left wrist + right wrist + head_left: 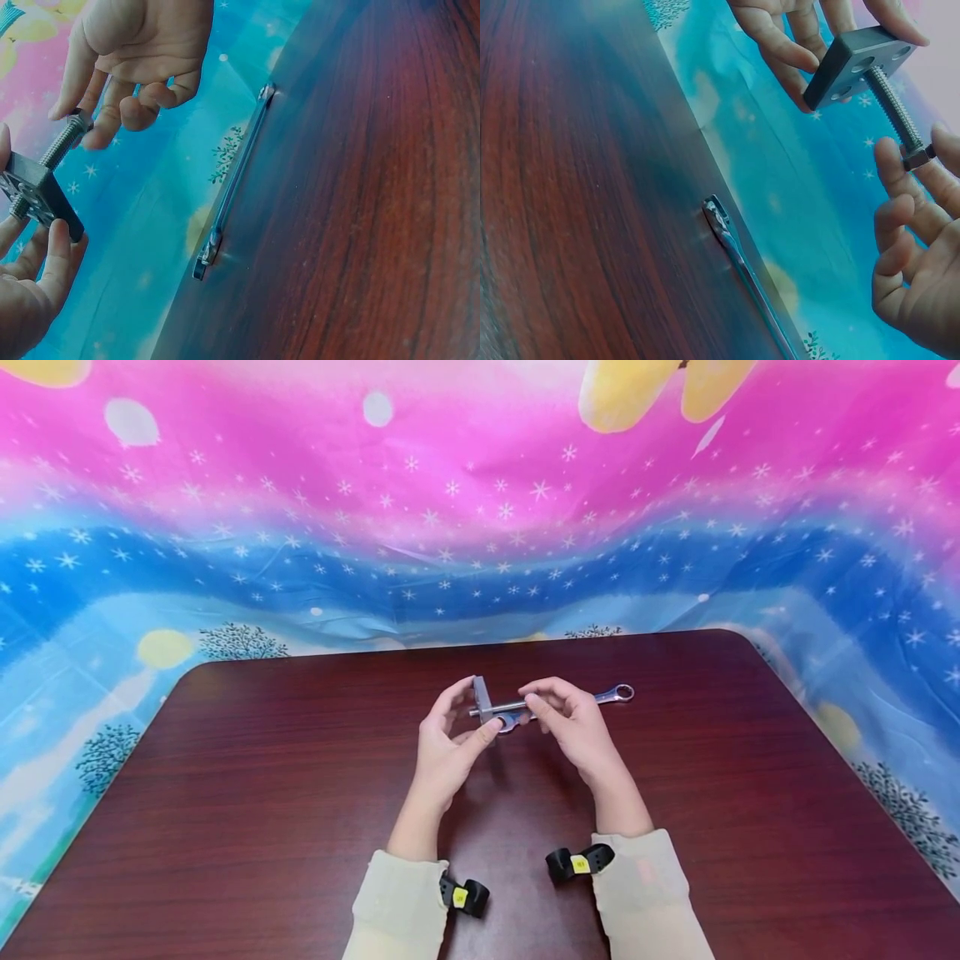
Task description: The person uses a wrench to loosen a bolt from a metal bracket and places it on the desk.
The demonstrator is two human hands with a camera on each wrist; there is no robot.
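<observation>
Above the table, my left hand (441,756) grips a grey metal block (482,693) by its edges, between thumb and fingers. Several round holes show in the face of the block (847,67) in the right wrist view. A threaded bolt (894,109) runs through it, and its tip sticks out on the far side in the left wrist view. My right hand (576,731) pinches the hex head of the bolt (64,142) between thumb and fingertips. Beyond both hands, a shiny combination wrench (615,693) lies on the table, partly hidden by them in the head view.
The dark red wooden table (247,793) has rounded far corners. A patterned pink and blue cloth (480,527) hangs behind it and along its sides. Black wrist cameras (471,897) are strapped over both light sleeves (401,902).
</observation>
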